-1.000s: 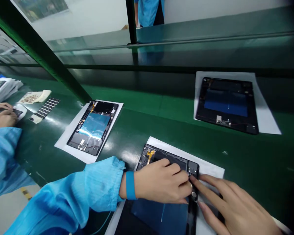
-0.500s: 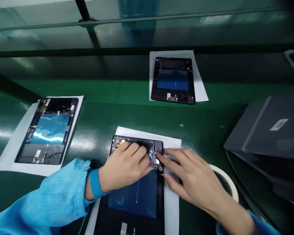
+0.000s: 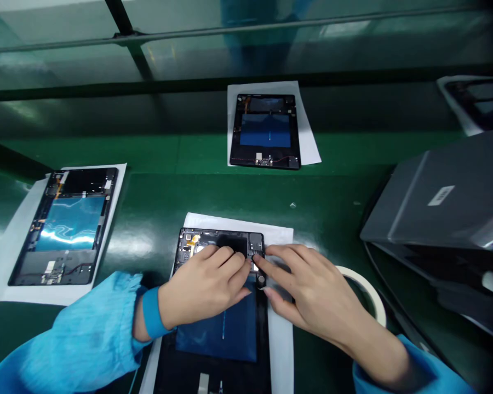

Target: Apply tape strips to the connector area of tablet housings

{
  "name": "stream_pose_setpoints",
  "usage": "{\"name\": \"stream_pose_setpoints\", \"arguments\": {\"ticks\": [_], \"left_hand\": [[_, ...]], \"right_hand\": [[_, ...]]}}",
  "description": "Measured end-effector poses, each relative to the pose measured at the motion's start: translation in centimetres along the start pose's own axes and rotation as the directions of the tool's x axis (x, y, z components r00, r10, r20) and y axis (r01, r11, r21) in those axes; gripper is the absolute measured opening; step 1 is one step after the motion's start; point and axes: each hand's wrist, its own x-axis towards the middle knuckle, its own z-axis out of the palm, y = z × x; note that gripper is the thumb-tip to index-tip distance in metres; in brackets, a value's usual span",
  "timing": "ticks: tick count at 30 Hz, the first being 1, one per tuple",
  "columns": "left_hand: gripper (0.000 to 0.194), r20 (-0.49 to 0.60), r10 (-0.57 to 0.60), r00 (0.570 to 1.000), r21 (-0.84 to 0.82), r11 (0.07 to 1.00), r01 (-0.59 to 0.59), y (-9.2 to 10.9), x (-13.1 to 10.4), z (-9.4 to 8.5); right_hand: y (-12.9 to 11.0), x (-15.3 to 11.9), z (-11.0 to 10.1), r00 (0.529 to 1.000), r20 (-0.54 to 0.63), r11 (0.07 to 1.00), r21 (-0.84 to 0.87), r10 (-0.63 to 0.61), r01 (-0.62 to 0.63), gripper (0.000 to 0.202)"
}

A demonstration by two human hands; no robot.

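Observation:
An opened black tablet (image 3: 263, 328) with a blue battery film (image 3: 216, 336) lies on white paper (image 3: 282, 350) at the bottom centre. Over its upper part is my left hand (image 3: 209, 284), fingers curled and pressed together; anything they hold is hidden. A blue band circles that wrist. My right hand (image 3: 308, 290) rests at the tablet's upper right edge with its fingers apart. Its index fingertip touches the parts near the corner, close beside the left fingertips, and the thumb is at the edge lower down.
Another opened tablet (image 3: 68, 268) lies on paper at the left, and one more (image 3: 246, 153) at the back centre. At far right a further tablet (image 3: 491, 104) stands behind a grey box (image 3: 419, 202). A tape roll (image 3: 376, 301) is beside my right forearm.
The view has shifted to the right, so most things appear further left. My left fingers have straightened slightly near the right index fingertip. My right hand keeps its place on the tablet.

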Motion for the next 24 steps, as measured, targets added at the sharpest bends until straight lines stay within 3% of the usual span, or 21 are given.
{"name": "stream_pose_setpoints", "arguments": {"ticks": [12,24], "left_hand": [[0.033,0.021,0.001,1.000,0.005,1.000,-0.002,0.01,-0.03,0.16],[0.033,0.007,-0.001,1.000,0.010,1.000,0.001,0.18,-0.28,0.42]], "right_hand": [[-0.79,-0.42,0.04,0.999,0.040,0.995,-0.096,0.011,-0.007,0.036],[-0.60,-0.79,0.22,1.000,0.026,1.000,-0.031,-0.006,0.006,0.037]]}}
